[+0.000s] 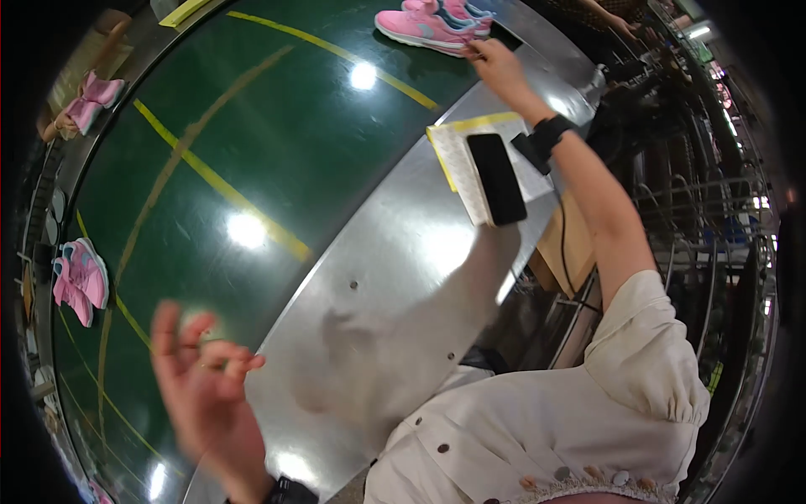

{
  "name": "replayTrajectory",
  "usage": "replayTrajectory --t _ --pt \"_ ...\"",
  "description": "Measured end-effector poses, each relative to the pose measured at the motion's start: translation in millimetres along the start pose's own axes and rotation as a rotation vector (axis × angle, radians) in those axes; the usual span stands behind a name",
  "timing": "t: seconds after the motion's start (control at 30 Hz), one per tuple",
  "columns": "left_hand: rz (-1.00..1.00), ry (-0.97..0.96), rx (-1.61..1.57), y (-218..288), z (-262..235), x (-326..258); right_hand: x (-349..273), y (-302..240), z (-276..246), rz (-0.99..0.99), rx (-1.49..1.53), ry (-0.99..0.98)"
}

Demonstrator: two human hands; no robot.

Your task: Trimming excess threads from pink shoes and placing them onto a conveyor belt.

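Observation:
A pair of pink sneakers (pixel 424 32) with white soles and pale blue linings lies at the top, on the far end of the green conveyor belt. My right hand (pixel 497 69) reaches out to them, its fingers pinched at the heel end of the nearer shoe. Over the lower left of the belt, my left hand (pixel 204 391) is raised, its fingers apart and loosely bent. It holds nothing and is slightly blurred. Dark bands circle both my wrists.
Beside the belt runs a metal ledge (pixel 378 252), where a black phone (pixel 497 178) rests on papers (pixel 457 143). Another pink pair (pixel 81 281) sits at the belt's left edge. Across the belt, another person's hands (pixel 63 126) hold pink shoes (pixel 94 102). Wire racks (pixel 688 197) stand at the right.

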State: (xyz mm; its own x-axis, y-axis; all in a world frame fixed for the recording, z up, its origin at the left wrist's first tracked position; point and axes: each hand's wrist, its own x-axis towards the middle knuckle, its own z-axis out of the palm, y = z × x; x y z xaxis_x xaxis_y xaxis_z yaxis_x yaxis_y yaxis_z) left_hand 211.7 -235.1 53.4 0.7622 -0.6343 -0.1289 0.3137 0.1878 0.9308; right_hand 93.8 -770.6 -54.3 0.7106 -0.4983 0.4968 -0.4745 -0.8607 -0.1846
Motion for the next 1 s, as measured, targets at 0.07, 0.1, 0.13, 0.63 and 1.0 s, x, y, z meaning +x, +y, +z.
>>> replayTrajectory --t 0.07,0.1,0.13,0.63,1.0 --pt "-0.011 0.193 0.606 -75 -40 1 30 18 17 -0.04 -0.237 -0.086" --pt "0.024 0.19 0.869 -109 -52 -8 42 21 16 -0.043 -0.309 -0.143" --pt "0.222 0.106 1.168 -133 -60 -16 56 27 22 -0.037 -0.361 -0.176" --pt "0.388 -0.034 1.61 -167 -48 -10 115 49 66 0.17 -0.429 -0.502" --pt "0.333 0.027 1.574 -166 -41 -11 112 105 96 0.142 -0.236 -0.42"
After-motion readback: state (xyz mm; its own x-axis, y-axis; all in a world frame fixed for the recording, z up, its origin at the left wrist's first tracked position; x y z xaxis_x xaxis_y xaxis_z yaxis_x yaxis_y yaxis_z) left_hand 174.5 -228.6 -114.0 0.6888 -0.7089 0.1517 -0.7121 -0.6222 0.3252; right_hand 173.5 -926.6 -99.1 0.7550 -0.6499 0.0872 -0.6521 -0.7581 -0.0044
